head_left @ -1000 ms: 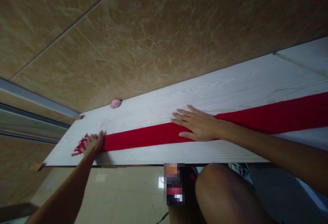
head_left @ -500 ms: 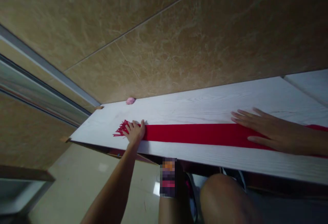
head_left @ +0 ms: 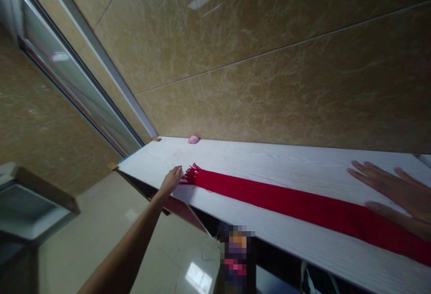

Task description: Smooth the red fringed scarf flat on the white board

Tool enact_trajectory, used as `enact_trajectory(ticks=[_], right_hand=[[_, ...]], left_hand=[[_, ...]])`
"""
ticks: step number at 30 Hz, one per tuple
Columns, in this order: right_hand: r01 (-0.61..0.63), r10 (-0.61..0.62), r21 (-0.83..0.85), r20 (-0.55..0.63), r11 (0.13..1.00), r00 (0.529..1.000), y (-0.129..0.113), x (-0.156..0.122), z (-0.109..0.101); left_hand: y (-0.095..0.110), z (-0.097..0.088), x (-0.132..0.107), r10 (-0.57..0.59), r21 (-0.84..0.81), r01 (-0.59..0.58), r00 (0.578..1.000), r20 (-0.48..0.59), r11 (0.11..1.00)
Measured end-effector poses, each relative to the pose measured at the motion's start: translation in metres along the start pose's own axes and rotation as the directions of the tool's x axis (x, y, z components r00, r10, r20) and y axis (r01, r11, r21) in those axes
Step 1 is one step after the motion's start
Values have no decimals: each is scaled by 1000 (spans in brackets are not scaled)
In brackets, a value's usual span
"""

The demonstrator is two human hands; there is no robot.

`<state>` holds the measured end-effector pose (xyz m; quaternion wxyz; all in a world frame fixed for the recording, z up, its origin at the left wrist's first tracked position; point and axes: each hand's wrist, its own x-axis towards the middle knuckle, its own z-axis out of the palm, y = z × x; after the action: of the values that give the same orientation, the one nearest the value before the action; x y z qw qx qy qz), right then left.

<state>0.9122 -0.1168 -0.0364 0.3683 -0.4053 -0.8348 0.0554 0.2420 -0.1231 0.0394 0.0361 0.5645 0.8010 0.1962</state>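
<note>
A long red scarf (head_left: 286,199) with a fringed end (head_left: 190,174) lies stretched along a white wood-grain board (head_left: 269,161). My left hand (head_left: 171,180) reaches far out and rests on the board at the fringed tip, fingertips touching the fringe. At the right edge of the view my right hand (head_left: 393,193) lies flat with spread fingers, pressing on the scarf. Neither hand has anything closed in it.
A small pink lump (head_left: 193,139) sits at the board's far edge against the brown marble wall (head_left: 269,69). A glass door frame (head_left: 77,87) stands to the left. Glossy tiled floor (head_left: 111,222) lies below the board's near edge.
The view has swung left and up. My left hand slid off the scarf end to its fringe tip. My right hand moved further right along the scarf.
</note>
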Motion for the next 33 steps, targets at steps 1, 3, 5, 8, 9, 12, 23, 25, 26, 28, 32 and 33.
enact_trajectory(ticks=[1, 3, 5, 8, 9, 12, 23, 25, 26, 28, 32, 33], right_hand=[[6, -5, -43, 11, 999, 1000, -20, 21, 9], [-25, 27, -34, 88, 999, 996, -68, 66, 35], [-12, 7, 17, 269, 1000, 963, -121, 111, 68], [6, -22, 40, 428, 999, 903, -192, 168, 129], [16, -34, 45, 464, 999, 885, -210, 183, 150], [52, -79, 66, 521, 996, 850, -244, 210, 206], [134, -193, 155, 488, 979, 851, -251, 226, 284], [144, -206, 164, 472, 976, 857, -248, 225, 287], [149, -211, 169, 462, 974, 861, -246, 224, 288], [151, -217, 181, 440, 972, 872, -244, 224, 290], [153, -227, 216, 380, 964, 897, -243, 224, 290], [160, -235, 221, 370, 962, 899, -243, 224, 288]], left_hand=[[0, 3, 0, 44, -3, -44, 999, 10, 999], [5, 13, -1, 147, -14, -147, 989, 28, 989], [16, 28, -5, 265, -29, -264, 963, 44, 964], [34, 50, -13, 418, -43, -416, 904, 89, 909], [39, 56, -17, 466, -38, -465, 877, 120, 884], [44, 65, -25, 546, 58, -577, 796, 259, 814], [19, 62, -21, 529, 64, -558, 812, 246, 827], [4, 49, -21, 436, 41, -444, 891, 123, 895], [-5, 42, -22, 399, 21, -401, 915, 63, 916], [-20, 27, -25, 406, -61, -405, 914, 11, 913], [-35, 15, -32, 526, -172, -517, 850, 11, 839], [-35, 16, -32, 545, -172, -537, 838, -2, 826]])
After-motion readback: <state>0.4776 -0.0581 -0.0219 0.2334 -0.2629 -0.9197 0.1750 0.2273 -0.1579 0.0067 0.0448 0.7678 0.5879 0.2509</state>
